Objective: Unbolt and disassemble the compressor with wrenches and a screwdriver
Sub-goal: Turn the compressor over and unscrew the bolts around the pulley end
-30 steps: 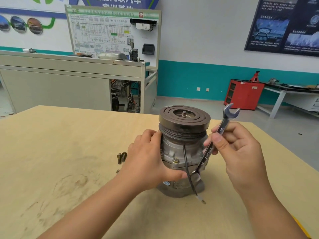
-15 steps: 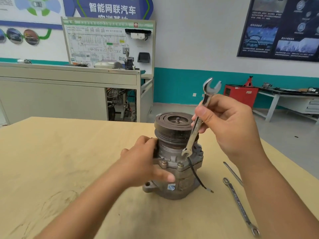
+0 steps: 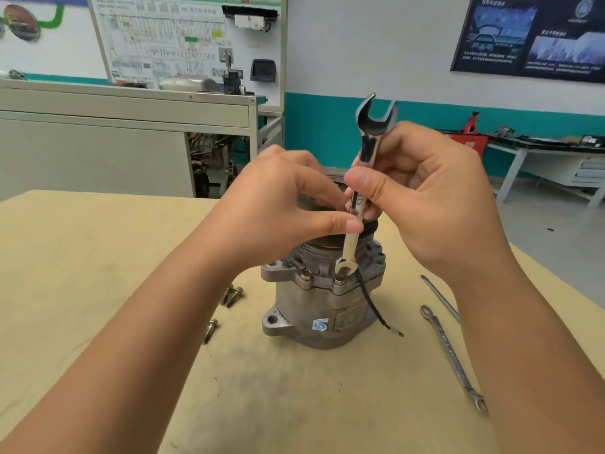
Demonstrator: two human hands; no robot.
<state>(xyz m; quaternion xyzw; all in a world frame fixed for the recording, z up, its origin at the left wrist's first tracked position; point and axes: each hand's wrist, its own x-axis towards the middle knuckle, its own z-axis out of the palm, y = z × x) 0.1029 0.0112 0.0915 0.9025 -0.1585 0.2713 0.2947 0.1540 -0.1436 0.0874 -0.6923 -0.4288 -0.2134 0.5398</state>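
Yellow-brown wood makes the tabletop (image 3: 98,273), and behind it stands a grey bench (image 3: 98,152). Near the middle of the tabletop the compressor (image 3: 320,309) stands upright, with a dark round wheel on top. Both hands hold one wrench (image 3: 369,149) that stands almost straight up over it, open end on top. The right hand (image 3: 435,198) grips it high with thumb and fingers, and the left hand (image 3: 278,208) pinches it just below. The wrench's low end is at a rim bolt (image 3: 339,281) on the compressor, maybe touching it. A black wire (image 3: 373,303) hangs down the compressor's right side. Two loose bolts (image 3: 233,294) lie just left of it, and a third bolt (image 3: 211,329) lies nearer the front edge. A second wrench (image 3: 453,355) and a thin tool (image 3: 440,298) lie toward the right edge
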